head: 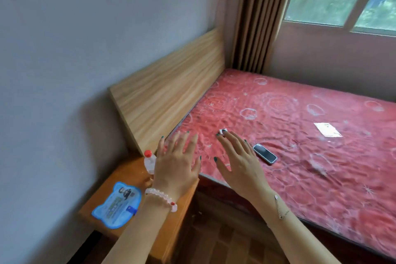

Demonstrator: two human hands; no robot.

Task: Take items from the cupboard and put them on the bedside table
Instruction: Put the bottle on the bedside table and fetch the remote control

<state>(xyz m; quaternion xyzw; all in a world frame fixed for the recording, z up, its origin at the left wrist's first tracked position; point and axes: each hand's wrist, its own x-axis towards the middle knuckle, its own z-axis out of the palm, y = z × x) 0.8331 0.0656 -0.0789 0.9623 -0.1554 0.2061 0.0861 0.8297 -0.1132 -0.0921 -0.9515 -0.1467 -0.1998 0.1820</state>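
From the head view, I see both hands held out in front of me. My left hand has its fingers spread wide and holds nothing. My right hand is spread too, flat over the bed, and it holds nothing either.

The table is low on the left, just beside the bed. Two things sit on it: a small clear bottle with a red cap, standing up at the back, and a flat blue pouch lying at the front. I think these came from the cupboard. The cupboard is not in this view.

With both hands free, I think the next job is to go and get one more thing. To do it well, I would set that thing on the bare wood between the bottle and the pouch. My left hand is very near the bottle, which looks light and tippy, so I would move slowly there. I would keep things away from the table's edge.

A phone, a tiny white thing and a paper lie on the bed.

Writing: the pouch has a small picture and some print, but it is too blurry to read. The paper has marks that I cannot read. I see no words on the bottle.
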